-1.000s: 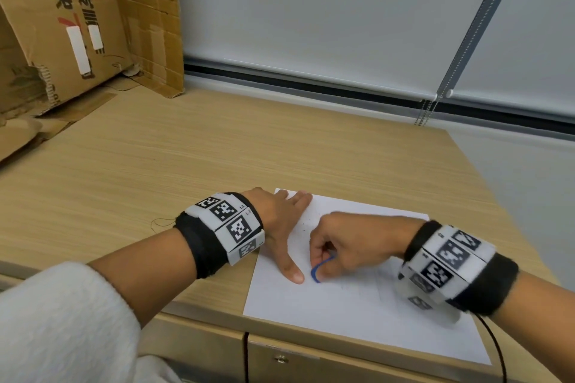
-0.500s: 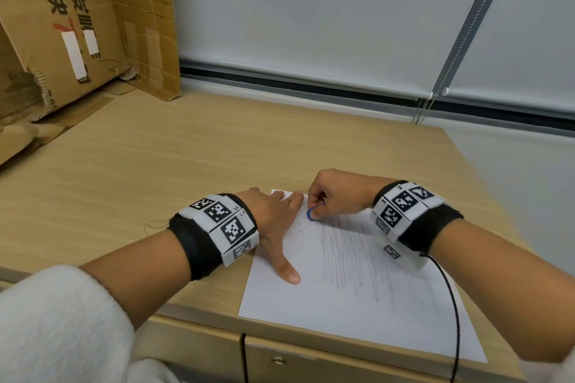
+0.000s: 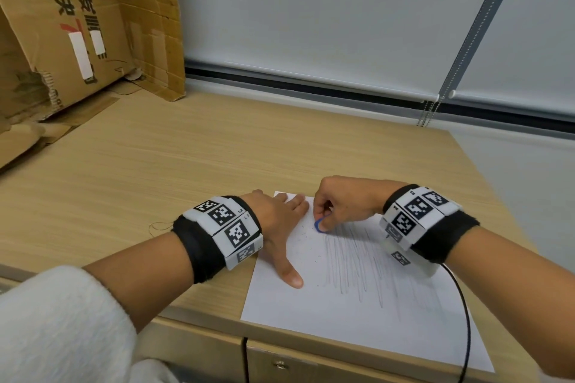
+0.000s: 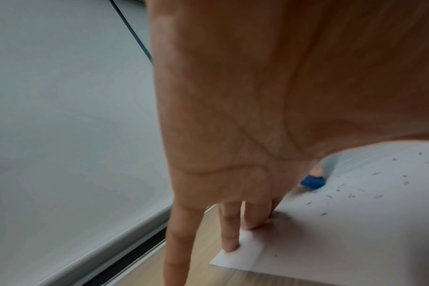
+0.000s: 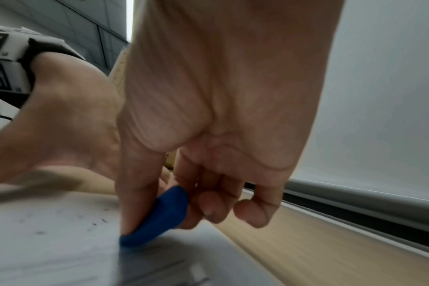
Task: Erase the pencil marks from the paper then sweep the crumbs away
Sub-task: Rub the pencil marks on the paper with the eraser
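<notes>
A torn cardboard box [image 3: 77, 25] is cut off at the far left of the desk [image 3: 155, 165]. The left hand [image 3: 280, 221] lies flat, fingers straight, pinning the paper [image 3: 311, 305] at its left edge and far corner. Dark crumbs [image 3: 306, 235] dot the sheet just right of it. The right hand [image 3: 342, 202] pinches a blue eraser [image 3: 320, 224] (mostly hidden by fingertips) against the paper's upper left. Pencil marks [image 3: 357, 261] streak rightward, partly hidden under the right wristband.

Wooden desk [image 3: 186, 165] under paper [image 3: 357, 314], cardboard [image 3: 62, 40], perhaps thread.
</notes>
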A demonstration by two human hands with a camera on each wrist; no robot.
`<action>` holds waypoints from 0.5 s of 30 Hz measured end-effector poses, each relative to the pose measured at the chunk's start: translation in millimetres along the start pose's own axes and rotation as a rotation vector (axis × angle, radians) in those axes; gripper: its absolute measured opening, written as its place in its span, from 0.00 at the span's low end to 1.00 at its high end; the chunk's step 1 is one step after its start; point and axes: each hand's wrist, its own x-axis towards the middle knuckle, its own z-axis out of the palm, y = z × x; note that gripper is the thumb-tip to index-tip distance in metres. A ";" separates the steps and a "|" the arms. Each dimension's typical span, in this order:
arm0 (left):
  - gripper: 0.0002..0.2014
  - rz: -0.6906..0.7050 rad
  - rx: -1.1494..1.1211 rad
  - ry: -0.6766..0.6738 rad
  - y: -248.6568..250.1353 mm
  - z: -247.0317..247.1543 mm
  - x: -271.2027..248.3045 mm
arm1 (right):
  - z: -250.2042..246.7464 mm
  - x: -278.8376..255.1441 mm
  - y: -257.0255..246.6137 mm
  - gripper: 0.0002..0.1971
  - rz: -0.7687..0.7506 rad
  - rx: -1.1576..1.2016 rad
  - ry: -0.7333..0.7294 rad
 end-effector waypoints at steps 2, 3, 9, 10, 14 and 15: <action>0.68 0.006 -0.006 0.000 0.3 -0.5 0.0 | -1.2 0.2 0.9 0.05 0.012 -0.025 0.075; 0.68 0.007 -0.007 -0.004 0.3 -0.8 0.4 | -0.3 0.7 1.4 0.05 0.012 -0.041 0.120; 0.68 0.006 -0.004 0.004 0.2 0.3 1.1 | 2.9 -4.3 -2.0 0.06 -0.017 -0.048 0.037; 0.68 0.006 0.002 0.000 0.1 0.1 1.4 | 1.7 -4.3 -0.9 0.06 -0.007 -0.058 0.083; 0.68 0.009 -0.005 0.015 -0.8 1.3 3.6 | 7.6 -7.3 -4.8 0.05 -0.024 -0.058 0.039; 0.68 0.010 -0.009 0.016 -0.8 1.7 3.8 | 8.8 -9.0 -7.9 0.05 -0.031 -0.042 -0.030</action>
